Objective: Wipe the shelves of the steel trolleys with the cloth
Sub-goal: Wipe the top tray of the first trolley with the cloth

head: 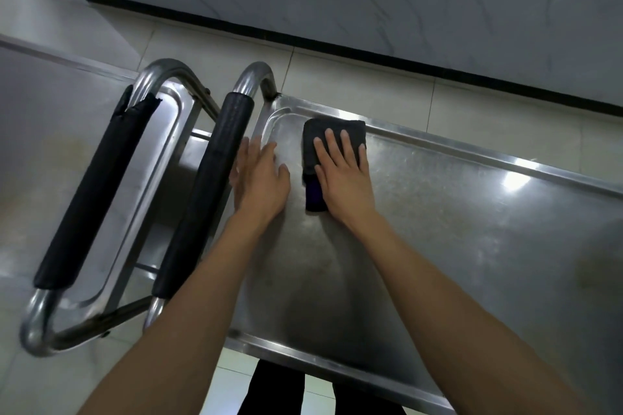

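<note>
Cloth (332, 141) sits on the top shelf (472, 212) of the nearer steel trolley, in the far corner by the handle end, folded into a dark pad. Right hand (344, 175) lies flat on it, fingers straight and slightly spread, pressing down, not pinching. Left hand (261, 178) is open too, fingers relaxed, resting on the shelf's raised edge just beside the padded handle (209, 189); holds nothing. A second trolley (87, 131) stands close on the left, its own padded handle (97, 192) nearly parallel to the first.

Judgement: wiping of this top shelf is under way, corner area in hand, most of the surface toward the right looks unwiped, smeary and speckled.

Risks from here:
- Flat palm only, no grip. A fast stroke could let the cloth slide out or bunch under the fingers.
- Loose lower fold of the cloth, near the wrist, could drag and unfold.
- Trolley presumably rolls; a hard push toward the far rim could shift it into the other trolley or the wall if the left hand stops bracing.
- Left fingers sit between rim and handle, so a shift could pinch them.
- Lower shelves are barely visible, easy to skip.
</note>
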The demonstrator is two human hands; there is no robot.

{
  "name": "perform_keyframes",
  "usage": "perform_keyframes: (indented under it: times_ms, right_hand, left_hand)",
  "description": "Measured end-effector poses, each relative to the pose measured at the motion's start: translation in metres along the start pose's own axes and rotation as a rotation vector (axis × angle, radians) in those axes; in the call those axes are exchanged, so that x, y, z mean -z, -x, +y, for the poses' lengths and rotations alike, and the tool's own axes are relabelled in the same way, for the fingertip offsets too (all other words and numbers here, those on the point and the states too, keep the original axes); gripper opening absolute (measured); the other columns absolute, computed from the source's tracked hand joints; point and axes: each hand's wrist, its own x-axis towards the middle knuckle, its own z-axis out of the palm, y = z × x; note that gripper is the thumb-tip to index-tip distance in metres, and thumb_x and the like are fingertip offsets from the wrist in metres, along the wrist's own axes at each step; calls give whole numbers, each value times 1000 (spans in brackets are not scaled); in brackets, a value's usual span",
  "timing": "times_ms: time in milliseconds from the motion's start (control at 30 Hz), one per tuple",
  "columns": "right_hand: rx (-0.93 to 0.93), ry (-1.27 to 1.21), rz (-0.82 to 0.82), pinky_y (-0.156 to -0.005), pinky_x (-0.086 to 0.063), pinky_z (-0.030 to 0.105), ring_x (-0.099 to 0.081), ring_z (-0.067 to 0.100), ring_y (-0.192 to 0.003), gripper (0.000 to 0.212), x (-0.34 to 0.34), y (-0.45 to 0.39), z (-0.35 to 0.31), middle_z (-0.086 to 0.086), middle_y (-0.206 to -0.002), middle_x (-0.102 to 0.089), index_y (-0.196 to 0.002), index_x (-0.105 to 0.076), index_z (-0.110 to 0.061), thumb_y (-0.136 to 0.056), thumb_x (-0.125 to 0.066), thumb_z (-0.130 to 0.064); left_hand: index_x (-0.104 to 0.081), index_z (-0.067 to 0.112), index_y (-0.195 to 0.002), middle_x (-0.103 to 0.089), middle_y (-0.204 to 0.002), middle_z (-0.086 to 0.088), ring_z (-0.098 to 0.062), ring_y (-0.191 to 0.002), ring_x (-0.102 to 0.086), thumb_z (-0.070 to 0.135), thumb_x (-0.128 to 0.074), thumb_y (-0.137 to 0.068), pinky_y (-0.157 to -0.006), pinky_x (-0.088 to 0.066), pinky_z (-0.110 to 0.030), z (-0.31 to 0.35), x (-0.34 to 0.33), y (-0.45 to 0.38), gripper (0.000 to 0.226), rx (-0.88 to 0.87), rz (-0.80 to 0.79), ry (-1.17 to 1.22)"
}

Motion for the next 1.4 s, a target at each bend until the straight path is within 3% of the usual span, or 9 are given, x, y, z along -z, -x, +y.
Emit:
perform_keyframes:
  times_ms: [133,267,400,533,733,900,1200,1400]
  right_hand:
    - [16,-17,22,-123,-2,51,4,23,-154,54,-7,-18,-20,-1,-167,-8,-160,-13,-22,-108,-23,-35]
    - [38,-63,22,-124,-3,50,1,20,-154,55,-10,-43,-45,-2,-167,-11,-160,-11,-20,-108,-23,-34]
    - [66,-88,23,-124,-3,48,0,19,-154,56,-14,-59,-57,-2,-167,-13,-160,-13,-23,-107,-23,-35]
    - [68,-92,33,-124,-3,47,-2,19,-154,57,-13,-51,-49,-1,-167,-14,-159,-17,-21,-105,-28,-36]
    - [-30,-107,48,-125,-1,46,0,18,-154,58,-9,-19,-18,-1,-167,-13,-159,-18,-20,-105,-27,-38]
    - [-124,-100,49,-125,0,45,3,17,-154,59,-3,8,25,-3,-167,-9,-160,-14,-21,-105,-27,-39]
    - [-362,-169,82,-125,2,45,4,16,-154,58,22,60,146,-4,-168,-5,-160,-11,-23,-106,-27,-38]
    - [-394,-151,71,-125,2,45,7,16,-154,59,25,93,182,-5,-168,-1,-160,-7,-24,-106,-25,-39]
  left_hand:
    - [-47,12,-140,-41,-152,-8,-24,-145,-34,16,-49,-98,-119,-31,-44,-9,0,5,43,-21,31,13]
    - [-52,15,-127,-53,-132,-3,-21,-124,-52,9,-44,-97,-104,-45,-40,-15,4,4,31,-14,15,126]
    - [-32,14,-153,-34,-158,-5,-22,-145,-33,1,-43,-91,-117,-34,-43,-19,4,3,64,7,-96,94]
    - [-36,10,-147,-39,-152,-9,-27,-140,-37,5,-43,-91,-114,-36,-45,-19,3,6,57,-44,-90,75]
    - [-24,15,-154,-16,-164,-12,-29,-154,-5,29,-41,-99,-122,-17,-54,-10,-9,15,60,-146,-98,-237]
    - [-26,17,-153,-21,-164,-8,-28,-153,-10,33,-40,-100,-120,-21,-57,26,-24,25,57,-248,-202,-252]
    - [-38,17,-145,-30,-159,-5,-28,-150,-19,30,-44,-99,-115,-26,-57,106,-62,56,49,-515,-241,-306]
    - [-41,15,-142,-28,-158,-7,-27,-149,-20,32,-37,-101,-115,-25,-60,133,-78,68,45,-486,-262,-382]
